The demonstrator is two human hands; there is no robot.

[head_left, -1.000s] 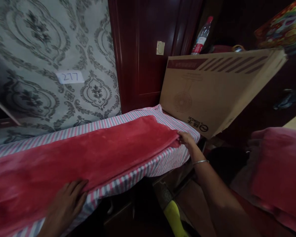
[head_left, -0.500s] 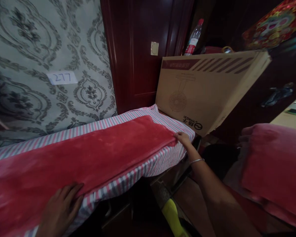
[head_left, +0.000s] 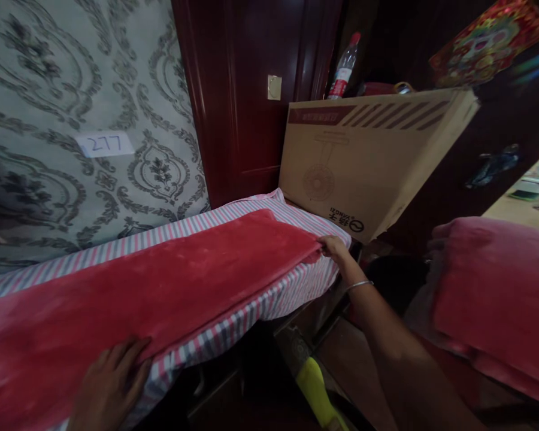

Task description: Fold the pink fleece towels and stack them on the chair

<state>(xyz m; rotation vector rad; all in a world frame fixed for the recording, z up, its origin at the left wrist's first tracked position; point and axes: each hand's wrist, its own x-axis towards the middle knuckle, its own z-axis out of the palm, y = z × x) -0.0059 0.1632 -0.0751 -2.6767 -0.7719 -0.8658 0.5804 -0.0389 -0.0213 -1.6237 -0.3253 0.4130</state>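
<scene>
A long red plush blanket (head_left: 170,281) lies folded along a bed covered by a pink, grey and white striped sheet (head_left: 269,308). My left hand (head_left: 110,389) rests flat on the blanket's near edge at the lower left, fingers stretched out. My right hand (head_left: 335,248), with a thin bangle on the wrist, pinches the blanket's far right corner at the end of the bed.
A large cardboard fan box (head_left: 368,158) leans at the foot of the bed against a dark red wooden door (head_left: 247,96). A water bottle (head_left: 344,66) stands behind it. Another red blanket (head_left: 498,287) is heaped at the right. A yellow object (head_left: 317,392) lies below.
The view has drifted slightly, so everything sits a little further left. Both hands stay on the same spots of the red blanket.
</scene>
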